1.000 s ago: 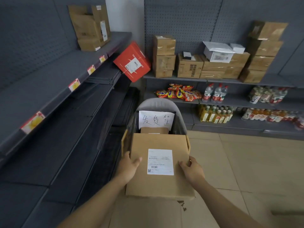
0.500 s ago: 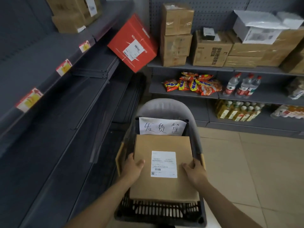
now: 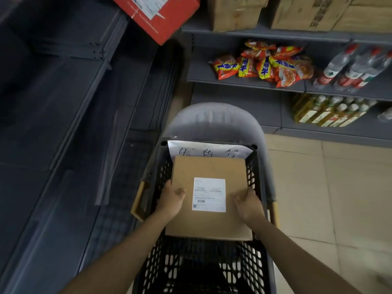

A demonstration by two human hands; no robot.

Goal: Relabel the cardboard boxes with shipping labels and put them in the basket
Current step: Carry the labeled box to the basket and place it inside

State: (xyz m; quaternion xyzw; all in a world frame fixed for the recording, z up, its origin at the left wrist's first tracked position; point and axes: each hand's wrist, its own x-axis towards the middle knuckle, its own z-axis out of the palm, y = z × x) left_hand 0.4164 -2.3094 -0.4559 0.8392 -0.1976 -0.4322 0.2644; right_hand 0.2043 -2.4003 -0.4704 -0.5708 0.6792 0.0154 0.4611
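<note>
1. One flat cardboard box (image 3: 209,166), one white label (image 3: 209,194) on its top face, lies inside the one black basket (image 3: 257,262).
2. My left hand (image 3: 170,200) grips the box's left edge, thumb on top.
3. My right hand (image 3: 248,205) grips the right edge, fingers curled over it.
4. One handwritten paper sign (image 3: 209,150) stands at the basket's far end.
5. Shelf beyond: one red box (image 3: 161,16); snack packets (image 3: 263,64) piled, count unclear.

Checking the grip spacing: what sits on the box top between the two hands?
In the head view, only the white shipping label lies between the left hand and right hand on the cardboard box.
</note>
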